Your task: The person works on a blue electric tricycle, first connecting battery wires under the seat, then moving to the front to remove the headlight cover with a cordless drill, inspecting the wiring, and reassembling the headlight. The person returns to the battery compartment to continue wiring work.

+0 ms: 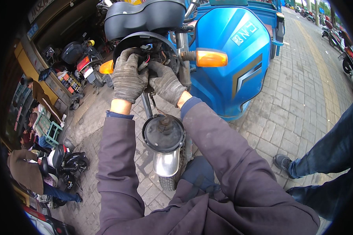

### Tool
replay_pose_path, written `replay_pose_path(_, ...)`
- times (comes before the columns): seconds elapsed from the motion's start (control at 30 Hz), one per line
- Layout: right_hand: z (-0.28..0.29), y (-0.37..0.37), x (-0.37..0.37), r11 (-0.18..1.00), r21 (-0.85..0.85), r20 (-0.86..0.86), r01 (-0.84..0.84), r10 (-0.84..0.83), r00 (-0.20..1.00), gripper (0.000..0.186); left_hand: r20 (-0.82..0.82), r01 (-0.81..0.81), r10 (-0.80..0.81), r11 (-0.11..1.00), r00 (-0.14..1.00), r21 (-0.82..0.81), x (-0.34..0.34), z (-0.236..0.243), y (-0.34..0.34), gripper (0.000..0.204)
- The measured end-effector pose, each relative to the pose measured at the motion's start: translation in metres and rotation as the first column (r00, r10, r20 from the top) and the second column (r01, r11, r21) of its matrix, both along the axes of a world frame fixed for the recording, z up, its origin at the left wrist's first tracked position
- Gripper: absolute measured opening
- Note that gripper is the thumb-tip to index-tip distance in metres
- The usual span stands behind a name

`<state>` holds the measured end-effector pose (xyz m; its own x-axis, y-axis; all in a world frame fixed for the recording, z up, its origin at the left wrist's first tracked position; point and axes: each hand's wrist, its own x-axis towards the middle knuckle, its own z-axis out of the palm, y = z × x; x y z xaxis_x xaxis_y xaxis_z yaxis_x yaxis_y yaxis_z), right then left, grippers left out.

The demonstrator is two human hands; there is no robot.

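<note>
Both my hands wear dirty grey knit gloves and reach into the round black headlight housing (172,46) of a blue three-wheeler. My left hand (128,76) is at the housing's left side, its fingers bent and closed around thin wires (147,58), some red and some black. From the lower right my right hand (165,83) pinches at the same bundle; its fingertips are partly hidden inside. Below my hands a round black headlight unit (163,134), back side up, lies over the silver front fender (166,163). A thin cable runs up from it toward the housing.
Orange turn signals (211,58) flank the housing, beside a blue front panel (233,58). Above sits a black instrument cover (145,18). A bystander's legs (321,145) stand close at right. Scooters (68,162) and people are at left; more motorbikes (347,53) stand far right.
</note>
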<state>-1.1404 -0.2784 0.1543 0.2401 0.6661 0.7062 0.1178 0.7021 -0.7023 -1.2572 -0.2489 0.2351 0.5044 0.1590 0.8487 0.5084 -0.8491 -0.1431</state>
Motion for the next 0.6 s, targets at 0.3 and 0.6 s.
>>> replay_pose_path(0.3,0.018,0.011,-0.006,0.966,-0.008,-0.625,-0.257,0.196,0.755,0.023,-0.046,0.028,-0.019,0.980,0.999,0.197,-0.002,-0.007,0.006,0.027)
replay_pose_path(0.6,0.040,0.003,-0.005,0.874,-0.061,-0.815,-0.482,0.235,0.530,0.032,-0.061,-0.021,0.030,0.990,0.998,0.142,-0.001,-0.003,0.004,0.039)
